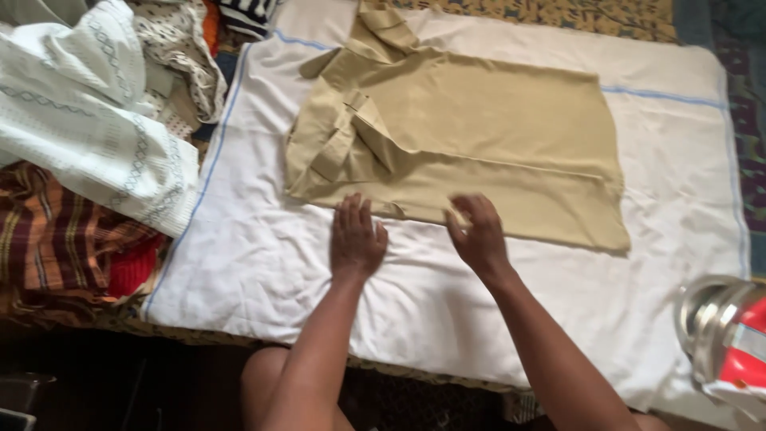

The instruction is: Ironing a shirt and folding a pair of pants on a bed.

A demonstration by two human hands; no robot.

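Tan shirt [479, 128] flat on white sheet [263, 263] — near edge at left hand [355, 239], right hand [479, 235]

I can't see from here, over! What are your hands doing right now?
Left hand flat on white sheet, fingertips at tan shirt edge. Right hand open, touching shirt's near edge. Shirt folded, lying flat. Iron at right, apart.

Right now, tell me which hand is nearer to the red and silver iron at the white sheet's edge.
Right. The right hand rests at the folded tan shirt's near edge, on the side toward the red and silver iron; the left hand lies flat farther away.
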